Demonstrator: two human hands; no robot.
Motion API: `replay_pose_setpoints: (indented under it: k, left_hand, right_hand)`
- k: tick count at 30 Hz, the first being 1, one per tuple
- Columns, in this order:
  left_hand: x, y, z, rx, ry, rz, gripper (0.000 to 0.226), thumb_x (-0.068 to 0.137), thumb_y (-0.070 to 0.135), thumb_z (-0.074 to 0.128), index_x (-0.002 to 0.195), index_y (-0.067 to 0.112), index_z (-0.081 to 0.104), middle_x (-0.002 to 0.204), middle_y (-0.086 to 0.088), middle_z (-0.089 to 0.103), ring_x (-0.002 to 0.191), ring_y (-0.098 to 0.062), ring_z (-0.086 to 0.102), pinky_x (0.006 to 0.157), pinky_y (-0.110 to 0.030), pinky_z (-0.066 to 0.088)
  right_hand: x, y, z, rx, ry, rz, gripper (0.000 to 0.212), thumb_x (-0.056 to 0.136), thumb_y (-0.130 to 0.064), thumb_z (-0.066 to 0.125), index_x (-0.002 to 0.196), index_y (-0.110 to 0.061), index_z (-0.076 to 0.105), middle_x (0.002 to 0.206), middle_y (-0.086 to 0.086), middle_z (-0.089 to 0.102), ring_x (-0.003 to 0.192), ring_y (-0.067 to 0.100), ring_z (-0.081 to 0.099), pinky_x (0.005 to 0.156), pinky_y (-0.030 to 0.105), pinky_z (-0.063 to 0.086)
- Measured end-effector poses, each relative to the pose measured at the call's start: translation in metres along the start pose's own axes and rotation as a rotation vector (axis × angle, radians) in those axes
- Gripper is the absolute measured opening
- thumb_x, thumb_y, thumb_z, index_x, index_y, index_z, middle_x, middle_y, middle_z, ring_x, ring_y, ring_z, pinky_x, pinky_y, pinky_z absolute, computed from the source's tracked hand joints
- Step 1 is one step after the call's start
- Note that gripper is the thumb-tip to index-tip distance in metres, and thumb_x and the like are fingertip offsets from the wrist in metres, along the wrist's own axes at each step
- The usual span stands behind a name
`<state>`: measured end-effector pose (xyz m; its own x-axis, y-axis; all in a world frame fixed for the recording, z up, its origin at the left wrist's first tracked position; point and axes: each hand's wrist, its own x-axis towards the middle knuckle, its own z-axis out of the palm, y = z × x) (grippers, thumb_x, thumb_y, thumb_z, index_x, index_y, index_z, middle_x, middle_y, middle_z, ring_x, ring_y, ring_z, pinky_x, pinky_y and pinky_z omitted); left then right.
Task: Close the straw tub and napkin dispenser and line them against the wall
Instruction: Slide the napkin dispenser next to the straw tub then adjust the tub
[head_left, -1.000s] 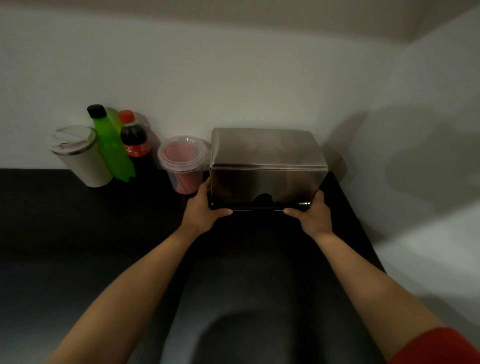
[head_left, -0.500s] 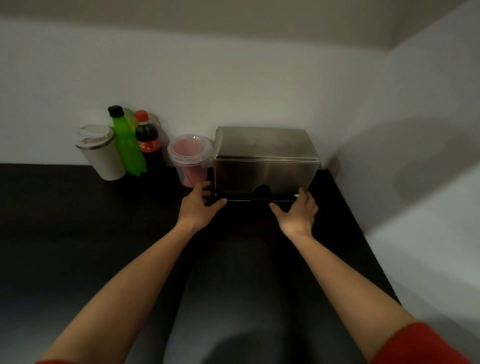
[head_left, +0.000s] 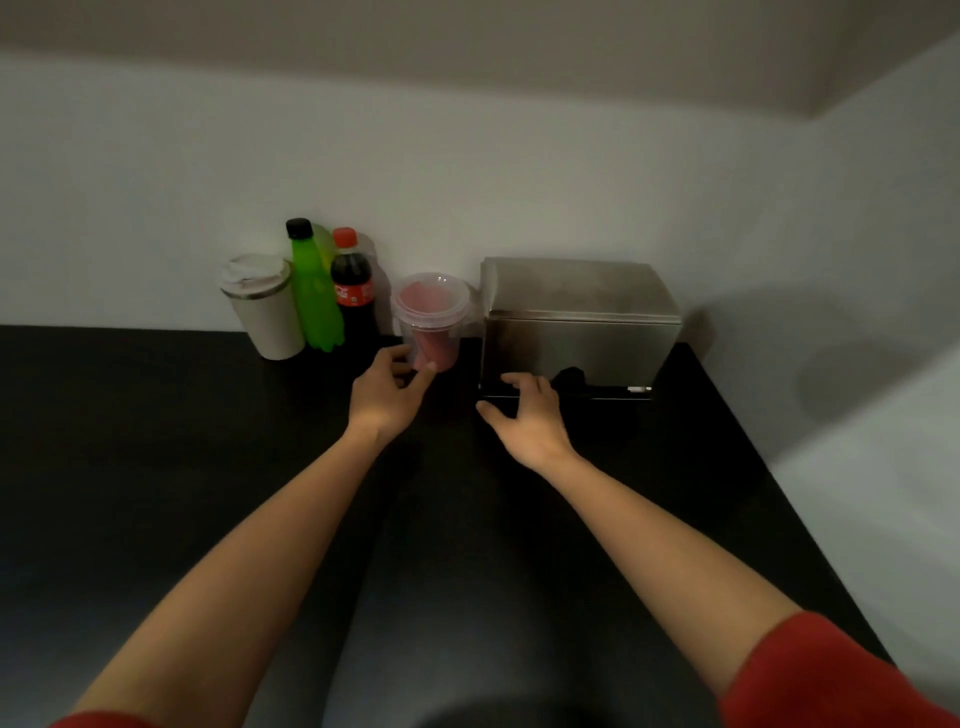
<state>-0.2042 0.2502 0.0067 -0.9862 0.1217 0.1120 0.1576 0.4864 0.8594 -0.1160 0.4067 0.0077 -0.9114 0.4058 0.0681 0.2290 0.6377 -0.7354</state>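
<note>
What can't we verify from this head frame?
- Straw tub base and the left hand grip: the fingers cover it, so contact is unclear.
- Napkin dispenser back against the wall: hidden by its own body.
- Dispenser slot contents: dark, partly behind the right hand.
- Tub lid seal: too dim and blurred.

Both forearms bare from elbow to wrist, no watch, rings or bands visible on the left hand (head_left: 387, 400) or right hand (head_left: 527, 421). Red short sleeve (head_left: 826, 675) on the right upper arm; a sliver of the same red at the left edge, bottom corner.
</note>
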Motion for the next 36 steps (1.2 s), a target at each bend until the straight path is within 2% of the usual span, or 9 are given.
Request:
replay_pose_setpoints:
  k: [7, 10, 13, 17, 20, 23, 25, 27, 36]
  left_hand:
    - [0.036, -0.014, -0.025, 0.002, -0.088, 0.037, 0.057, 0.085, 0.041, 0.062, 0.132, 0.012, 0.046, 0.128, -0.011, 0.055, 0.113, -0.023, 0.055, 0.094, -0.034, 0.045]
    - [0.056, -0.017, -0.025, 0.001, -0.111, 0.029, 0.058, 0.086, 0.041, 0.061, 0.132, 0.011, 0.044, 0.128, -0.012, 0.055, 0.114, -0.023, 0.054, 0.092, -0.032, 0.044]
    - [0.074, -0.02, -0.019, -0.047, -0.139, -0.009, 0.058, 0.088, 0.043, 0.057, 0.134, 0.01, 0.042, 0.129, -0.011, 0.055, 0.116, -0.024, 0.053, 0.087, -0.027, 0.039]
    - [0.093, -0.025, -0.009, -0.123, -0.207, -0.081, 0.065, 0.089, 0.047, 0.053, 0.14, 0.011, 0.033, 0.137, -0.011, 0.05, 0.122, -0.024, 0.049, 0.092, -0.027, 0.036]
    - [0.103, -0.025, -0.004, -0.21, -0.22, -0.133, 0.068, 0.09, 0.047, 0.052, 0.142, 0.01, 0.031, 0.139, -0.013, 0.048, 0.119, -0.026, 0.052, 0.102, -0.037, 0.04]
    - [0.11, -0.023, -0.001, -0.258, -0.214, -0.138, 0.066, 0.091, 0.043, 0.051, 0.143, 0.007, 0.031, 0.139, -0.015, 0.047, 0.12, -0.027, 0.052, 0.103, -0.044, 0.041]
    - [0.114, -0.022, -0.001, -0.296, -0.227, -0.116, 0.062, 0.093, 0.04, 0.05, 0.142, 0.006, 0.033, 0.139, -0.015, 0.048, 0.122, -0.027, 0.051, 0.102, -0.045, 0.042]
    - [0.117, -0.022, -0.002, -0.298, -0.259, -0.091, 0.058, 0.093, 0.039, 0.05, 0.14, 0.007, 0.038, 0.135, -0.015, 0.052, 0.121, -0.027, 0.052, 0.102, -0.046, 0.043]
    - [0.115, -0.02, -0.003, -0.354, -0.271, -0.095, 0.053, 0.094, 0.037, 0.05, 0.138, 0.008, 0.043, 0.131, -0.015, 0.056, 0.119, -0.026, 0.055, 0.101, -0.045, 0.044]
  right_hand:
    - [0.023, -0.034, 0.038, 0.124, -0.088, 0.082, 0.065, 0.085, -0.04, 0.061, 0.14, -0.018, 0.035, 0.144, 0.007, 0.036, 0.13, 0.023, 0.04, 0.107, 0.039, 0.037]
    - [0.033, -0.042, 0.051, 0.225, -0.091, 0.12, 0.074, 0.084, -0.041, 0.061, 0.145, -0.019, 0.025, 0.148, 0.008, 0.034, 0.132, 0.023, 0.039, 0.108, 0.039, 0.035]
    - [0.041, -0.051, 0.065, 0.283, -0.097, 0.103, 0.084, 0.084, -0.039, 0.061, 0.148, -0.016, 0.012, 0.153, 0.01, 0.026, 0.138, 0.023, 0.029, 0.113, 0.042, 0.029]
    - [0.051, -0.06, 0.079, 0.36, -0.067, 0.077, 0.091, 0.085, -0.034, 0.062, 0.149, -0.014, 0.0, 0.157, 0.009, 0.017, 0.143, 0.019, 0.019, 0.117, 0.037, 0.019]
    - [0.06, -0.064, 0.083, 0.372, -0.006, 0.067, 0.092, 0.086, -0.028, 0.061, 0.148, -0.011, -0.005, 0.156, 0.008, 0.016, 0.142, 0.017, 0.019, 0.11, 0.022, 0.016]
    - [0.071, -0.068, 0.08, 0.374, 0.065, 0.044, 0.09, 0.086, -0.023, 0.061, 0.148, -0.011, -0.004, 0.154, 0.01, 0.021, 0.14, 0.017, 0.023, 0.109, 0.021, 0.018]
    - [0.078, -0.07, 0.078, 0.386, 0.078, 0.015, 0.087, 0.085, -0.019, 0.062, 0.148, -0.01, 0.003, 0.151, 0.013, 0.028, 0.139, 0.02, 0.029, 0.114, 0.032, 0.023]
    - [0.081, -0.072, 0.077, 0.386, 0.086, -0.007, 0.083, 0.085, -0.017, 0.062, 0.148, -0.008, 0.009, 0.148, 0.013, 0.034, 0.137, 0.021, 0.033, 0.113, 0.039, 0.028]
    - [0.08, -0.07, 0.076, 0.369, 0.089, -0.023, 0.083, 0.085, -0.022, 0.062, 0.148, -0.009, 0.009, 0.148, 0.012, 0.033, 0.137, 0.019, 0.032, 0.114, 0.037, 0.027]
